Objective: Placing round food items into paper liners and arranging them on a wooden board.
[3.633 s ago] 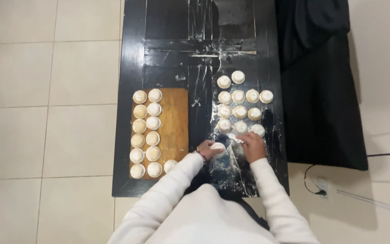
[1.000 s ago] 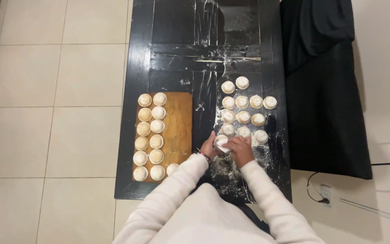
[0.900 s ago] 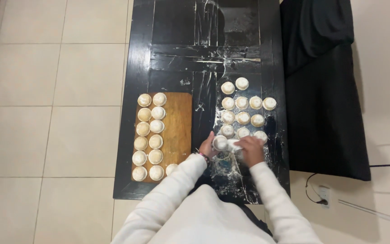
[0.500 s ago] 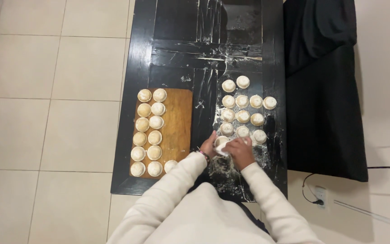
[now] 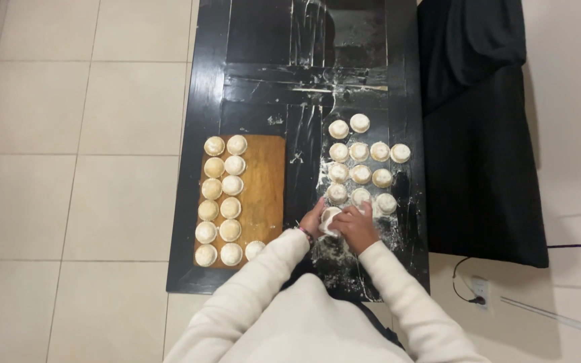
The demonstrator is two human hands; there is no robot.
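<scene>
Small round pale dough disc (image 5: 330, 219) in hand
Floury, lifted slightly near the bench's near edge, cupped between both hands.

A wooden board (image 5: 263, 195) lies on the left part of a long black table (image 5: 250, 81), with two columns of round dough pieces (image 5: 222, 199) lined along its left side. The table's right part is dusted with white flour (image 5: 344, 255). A black cloth-covered block (image 5: 485, 134) stands just right of the table, on pale floor tiles (image 5: 82, 134). A black cable (image 5: 465, 289) curls near a wall socket (image 5: 481, 288).
</scene>
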